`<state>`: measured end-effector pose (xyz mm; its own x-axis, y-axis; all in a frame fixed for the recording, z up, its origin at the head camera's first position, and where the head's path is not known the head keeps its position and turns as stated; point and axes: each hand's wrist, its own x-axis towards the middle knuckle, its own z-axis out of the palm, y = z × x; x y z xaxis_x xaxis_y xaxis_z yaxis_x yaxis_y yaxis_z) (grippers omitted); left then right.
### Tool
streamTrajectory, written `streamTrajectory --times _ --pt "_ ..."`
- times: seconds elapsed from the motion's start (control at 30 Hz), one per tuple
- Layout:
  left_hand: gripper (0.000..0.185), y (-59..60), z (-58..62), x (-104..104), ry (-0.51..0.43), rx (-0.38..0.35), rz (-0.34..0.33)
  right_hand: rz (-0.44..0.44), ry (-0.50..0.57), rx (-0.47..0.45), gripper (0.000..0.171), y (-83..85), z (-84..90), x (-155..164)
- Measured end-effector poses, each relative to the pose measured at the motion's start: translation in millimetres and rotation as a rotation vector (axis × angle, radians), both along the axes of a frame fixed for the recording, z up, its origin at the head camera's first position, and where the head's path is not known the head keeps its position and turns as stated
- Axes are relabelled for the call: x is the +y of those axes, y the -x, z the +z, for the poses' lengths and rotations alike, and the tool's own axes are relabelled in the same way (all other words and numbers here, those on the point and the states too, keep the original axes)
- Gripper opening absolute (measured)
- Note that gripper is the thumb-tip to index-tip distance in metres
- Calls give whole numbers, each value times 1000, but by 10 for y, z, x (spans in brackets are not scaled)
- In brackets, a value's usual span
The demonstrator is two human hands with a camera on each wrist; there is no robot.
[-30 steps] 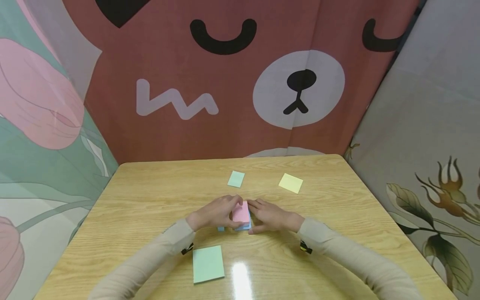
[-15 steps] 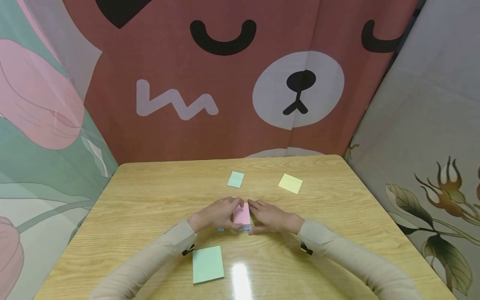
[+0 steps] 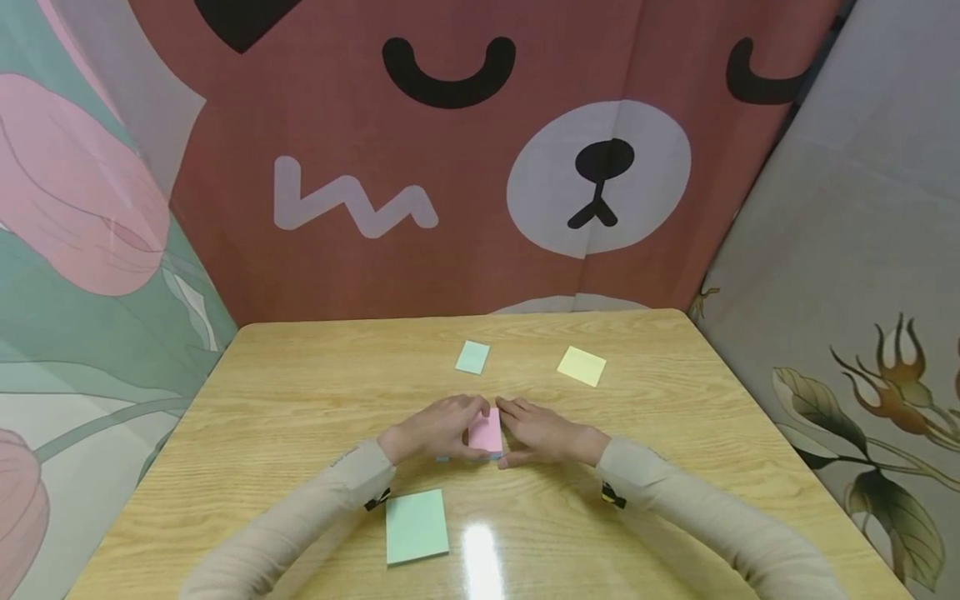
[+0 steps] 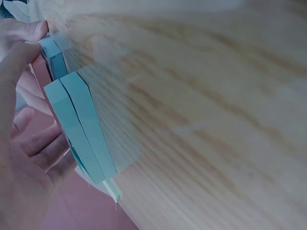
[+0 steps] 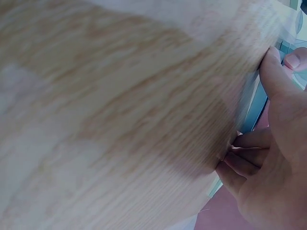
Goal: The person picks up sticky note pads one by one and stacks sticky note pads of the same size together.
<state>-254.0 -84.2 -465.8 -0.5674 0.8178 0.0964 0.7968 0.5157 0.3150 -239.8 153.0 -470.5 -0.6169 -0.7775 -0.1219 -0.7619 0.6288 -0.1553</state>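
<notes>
In the head view, a pink sticky-note pad sits on a blue sticky-note pad, whose near edge just shows beneath it. My left hand grips the pink pad from the left, thumb at its near side and fingers at its far side. Against the right side of the stack rests my right hand, its fingers extended and its thumb at the near corner. Teal sticky-note pads lie close under the left palm in the left wrist view; from above they are mostly hidden.
A larger green sticky-note pad lies near the left forearm. Farther back on the wooden table are a small green pad and a yellow pad. Printed curtains hang behind and beside the table.
The pink pad has shifted slightly right and towards me with the left hand, and covers more of the blue pad. The right hand stays nearly still.
</notes>
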Motion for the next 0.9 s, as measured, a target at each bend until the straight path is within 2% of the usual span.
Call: streamTrajectory --times 0.9 --pt "65 -19 -17 19 58 -3 27 38 -14 65 87 -12 -13 9"
